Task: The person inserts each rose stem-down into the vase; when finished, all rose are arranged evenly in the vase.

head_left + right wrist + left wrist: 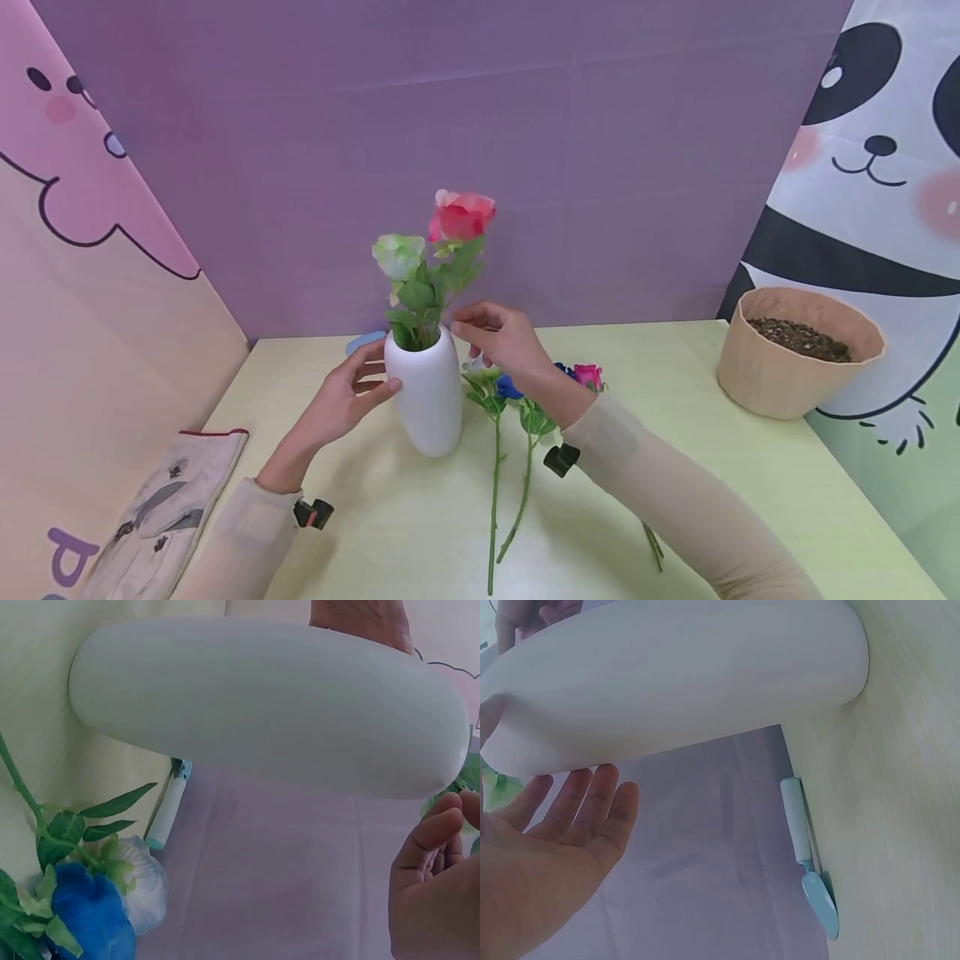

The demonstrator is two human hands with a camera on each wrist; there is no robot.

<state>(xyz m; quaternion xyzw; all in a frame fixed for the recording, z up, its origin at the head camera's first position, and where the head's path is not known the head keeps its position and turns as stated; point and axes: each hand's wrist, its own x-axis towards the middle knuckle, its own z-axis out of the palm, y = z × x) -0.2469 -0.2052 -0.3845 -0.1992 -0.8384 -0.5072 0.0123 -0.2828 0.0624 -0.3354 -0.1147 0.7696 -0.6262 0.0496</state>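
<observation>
A white vase (424, 400) stands upright on the table, holding a red-pink rose (461, 217) and a pale green-white flower (399, 256) with green leaves. My left hand (352, 396) holds the vase's upper left side, thumb in front and fingers behind. In the left wrist view, its fingertips (606, 776) touch the vase wall. My right hand (501, 337) is beside the right rim, its fingers bent and the thumb close to the index finger near the leaves. Whether a stem or leaf lies between those fingertips is hidden.
Right of the vase lie more flowers, among them a blue one (508, 387) and a magenta one (588, 376), stems toward me. A light-blue trowel (821, 904) lies behind the vase. A soil-filled tan pot (757, 375) stands right; folded gloves (176, 500) lie left.
</observation>
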